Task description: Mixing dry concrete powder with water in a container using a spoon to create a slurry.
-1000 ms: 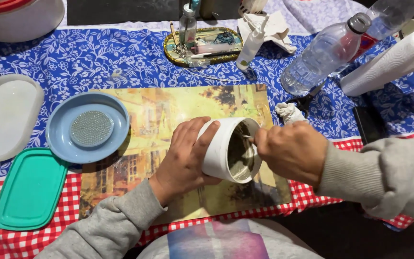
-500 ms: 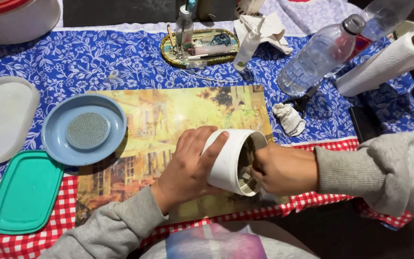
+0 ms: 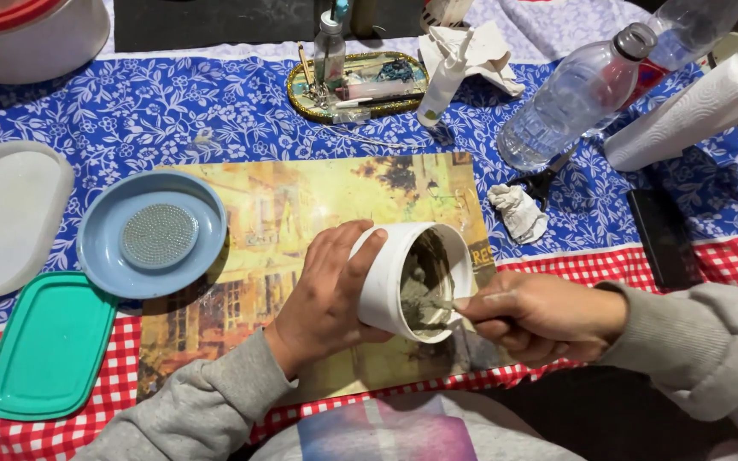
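My left hand [image 3: 326, 294] grips a white cup [image 3: 390, 277] and tilts it so that its mouth faces right. Grey-green paste coats the inside of the cup. My right hand [image 3: 540, 314] pinches a thin stirring tool [image 3: 444, 304] whose tip is in the paste. The cup hangs just above a yellowish picture placemat [image 3: 301, 205] near the table's front edge.
A blue dish [image 3: 96, 248] with a silver disc, a teal lid [image 3: 49, 346] and a white tray [image 3: 2, 218] lie at the left. Behind are an oval tray of small tools [image 3: 356, 85], a plastic water bottle [image 3: 570, 98], a paper towel roll [image 3: 698, 107], crumpled tissue [image 3: 518, 212] and a black flat object [image 3: 661, 235].
My right hand has shifted a little to the right while working the tool in the paste. The cup has stayed tilted in my left hand.
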